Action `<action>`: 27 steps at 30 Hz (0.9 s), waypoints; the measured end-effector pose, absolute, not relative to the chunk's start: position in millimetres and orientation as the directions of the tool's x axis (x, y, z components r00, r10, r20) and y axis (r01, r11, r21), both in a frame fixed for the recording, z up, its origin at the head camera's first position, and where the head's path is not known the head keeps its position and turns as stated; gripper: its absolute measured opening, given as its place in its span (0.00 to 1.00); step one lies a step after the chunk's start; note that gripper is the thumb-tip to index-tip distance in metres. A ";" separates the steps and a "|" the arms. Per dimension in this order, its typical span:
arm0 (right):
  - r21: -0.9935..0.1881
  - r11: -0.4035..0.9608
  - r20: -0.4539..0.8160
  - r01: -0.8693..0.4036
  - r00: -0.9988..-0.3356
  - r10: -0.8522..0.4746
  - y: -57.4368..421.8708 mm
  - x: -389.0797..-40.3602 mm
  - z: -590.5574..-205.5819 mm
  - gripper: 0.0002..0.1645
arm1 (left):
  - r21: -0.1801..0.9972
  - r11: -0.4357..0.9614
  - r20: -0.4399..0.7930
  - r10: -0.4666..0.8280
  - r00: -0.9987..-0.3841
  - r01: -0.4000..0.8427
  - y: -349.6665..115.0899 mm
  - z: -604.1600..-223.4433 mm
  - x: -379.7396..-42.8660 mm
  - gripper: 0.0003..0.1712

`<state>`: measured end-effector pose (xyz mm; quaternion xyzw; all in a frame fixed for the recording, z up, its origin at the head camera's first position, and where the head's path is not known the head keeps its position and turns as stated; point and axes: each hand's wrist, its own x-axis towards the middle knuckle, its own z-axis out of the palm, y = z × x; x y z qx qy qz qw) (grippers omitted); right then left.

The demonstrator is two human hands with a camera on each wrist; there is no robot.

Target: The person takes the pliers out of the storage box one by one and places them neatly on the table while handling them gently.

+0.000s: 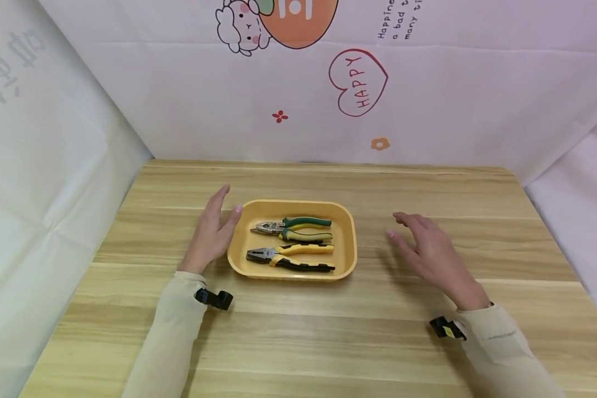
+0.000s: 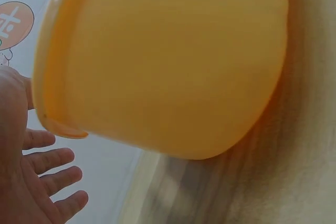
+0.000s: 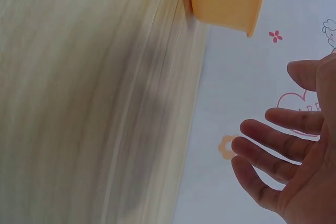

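Note:
A yellow plastic tray (image 1: 292, 207) rests on the wooden table with two pairs of pliers lying in it, jaws to the left. Farther back are the green-and-yellow-handled pliers (image 1: 305, 222); nearer me lie the yellow-and-black-handled pliers (image 1: 298, 260). My left hand (image 1: 210, 235) is at the tray's left rim, fingers extended and thumb beside the rim; whether it touches cannot be told. In the left wrist view the tray's outer wall (image 2: 173, 66) fills most of the picture. To the right of the tray, apart from it, my right hand (image 1: 435, 257) hovers above the table with loose, empty fingers.
The pale wood-grain table (image 1: 298, 342) extends on all sides of the tray. White printed cloth (image 1: 204, 105) hangs behind the table, with more cloth at both sides. A small black camera (image 1: 215, 298) is strapped at the left wrist, another (image 1: 446, 328) at the right.

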<state>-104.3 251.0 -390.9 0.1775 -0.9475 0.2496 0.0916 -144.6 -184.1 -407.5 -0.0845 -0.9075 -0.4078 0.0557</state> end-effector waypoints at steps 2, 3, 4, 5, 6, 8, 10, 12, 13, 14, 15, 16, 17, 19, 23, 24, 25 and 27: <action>-0.441 0.811 0.260 -0.384 -0.920 -0.294 249.7 -103.2 -391.2 0.28 | 0.739 0.647 0.161 0.104 -0.981 0.190 -183.7 -409.0 -144.3 0.40; -0.442 0.811 0.258 -0.383 -0.920 -0.295 248.9 -102.7 -391.1 0.28 | 0.741 0.645 0.158 0.103 -0.982 0.187 -183.4 -409.8 -144.2 0.40; -0.441 0.810 0.259 -0.386 -0.919 -0.297 248.1 -102.3 -391.4 0.27 | 0.744 0.642 0.156 0.102 -0.983 0.184 -183.0 -410.4 -143.9 0.41; -0.442 0.809 0.257 -0.387 -0.919 -0.299 247.0 -101.9 -391.2 0.27 | 0.746 0.640 0.153 0.101 -0.983 0.182 -182.9 -411.4 -143.6 0.41; -0.442 0.808 0.256 -0.389 -0.918 -0.301 245.9 -101.4 -391.0 0.27 | 0.750 0.636 0.152 0.101 -0.983 0.181 -182.9 -412.6 -143.3 0.41; -0.444 0.807 0.253 -0.390 -0.918 -0.305 243.5 -100.9 -390.4 0.27 | 0.758 0.628 0.149 0.100 -0.984 0.178 -182.3 -414.6 -142.4 0.40; -0.446 0.803 0.250 -0.395 -0.917 -0.312 241.3 -100.4 -389.8 0.27 | 0.771 0.610 0.151 0.103 -0.983 0.182 -181.8 -416.8 -141.9 0.40; -0.448 0.799 0.251 -0.401 -0.914 -0.318 239.4 -99.7 -389.1 0.27 | 0.792 0.581 0.153 0.107 -0.982 0.187 -181.1 -418.9 -141.5 0.39; -0.448 0.796 0.254 -0.406 -0.912 -0.322 238.3 -99.4 -388.9 0.26 | 0.804 0.564 0.153 0.109 -0.982 0.188 -180.8 -419.8 -141.4 0.39; -0.448 0.793 0.259 -0.413 -0.909 -0.327 237.4 -99.0 -388.6 0.26 | 0.817 0.546 0.151 0.111 -0.982 0.187 -180.5 -420.6 -141.2 0.39; -0.447 0.790 0.263 -0.419 -0.906 -0.332 236.4 -98.7 -388.4 0.25 | 0.830 0.525 0.151 0.113 -0.982 0.188 -180.3 -421.6 -141.3 0.38; -0.446 0.788 0.268 -0.425 -0.903 -0.336 235.4 -98.2 -388.2 0.25 | 0.844 0.504 0.148 0.111 -0.983 0.184 -179.9 -422.5 -141.2 0.38; -0.446 0.784 0.272 -0.431 -0.900 -0.341 234.4 -97.9 -387.9 0.24 | 0.856 0.485 0.144 0.110 -0.984 0.179 -179.7 -423.2 -141.0 0.38; -0.444 0.780 0.274 -0.442 -0.895 -0.351 232.2 -97.3 -387.1 0.23 | 0.879 0.446 0.136 0.103 -0.985 0.168 -179.2 -424.8 -140.6 0.37; -0.440 0.779 0.265 -0.447 -0.893 -0.364 227.9 -96.1 -384.1 0.22 | 0.926 0.353 0.113 0.081 -0.990 0.135 -178.1 -427.7 -140.0 0.35; -0.438 0.779 0.262 -0.448 -0.893 -0.366 226.9 -95.9 -383.2 0.21 | 0.935 0.331 0.107 0.077 -0.991 0.127 -177.8 -428.2 -139.7 0.34; -0.436 0.779 0.261 -0.450 -0.892 -0.369 225.9 -95.7 -382.4 0.21 | 0.944 0.308 0.100 0.074 -0.992 0.118 -177.5 -428.9 -139.6 0.34; -0.435 0.778 0.260 -0.453 -0.891 -0.373 224.1 -95.3 -380.7 0.21 | 0.958 0.268 0.087 0.070 -0.994 0.102 -177.2 -429.7 -138.9 0.33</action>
